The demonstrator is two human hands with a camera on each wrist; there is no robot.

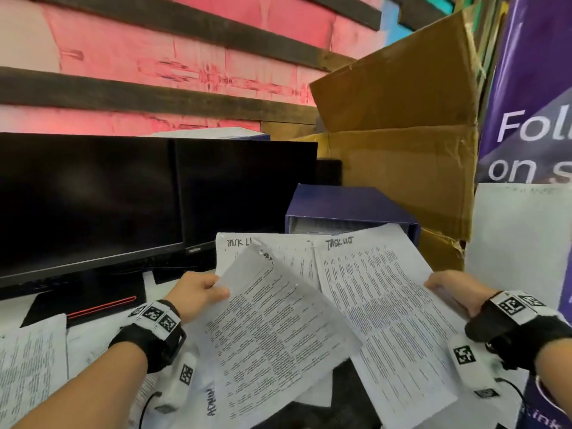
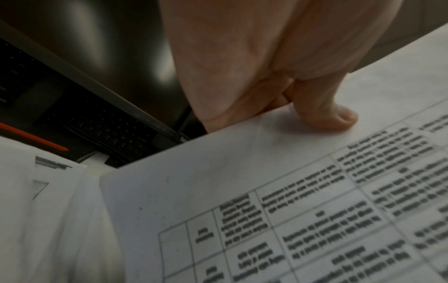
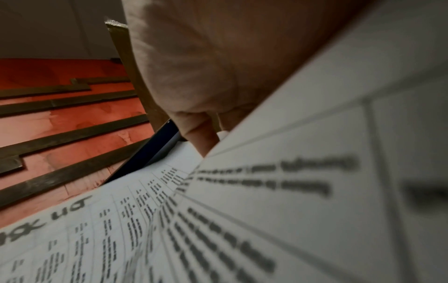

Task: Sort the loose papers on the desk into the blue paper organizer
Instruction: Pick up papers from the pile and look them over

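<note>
My left hand [image 1: 201, 292] pinches the left edge of a printed sheet [image 1: 272, 329] with a table on it, the thumb [image 2: 327, 113] lying on top of that sheet [image 2: 266, 191]. My right hand [image 1: 452, 289] grips the right edge of a bundle of printed sheets [image 1: 387, 308] headed "TASK LIST" in marker; its fingers [image 3: 201, 137] curl under the bundle [image 3: 266, 191]. Both are held above the desk. The blue paper organizer [image 1: 349, 205] lies just behind the papers, its open side facing me with paper edges inside.
Two dark monitors [image 1: 123, 196] stand to the left, a keyboard [image 2: 104, 126] under them. More loose papers [image 1: 31, 366] lie on the desk at lower left. A big cardboard box [image 1: 402, 134] rises behind the organizer, a purple banner [image 1: 532, 103] at right.
</note>
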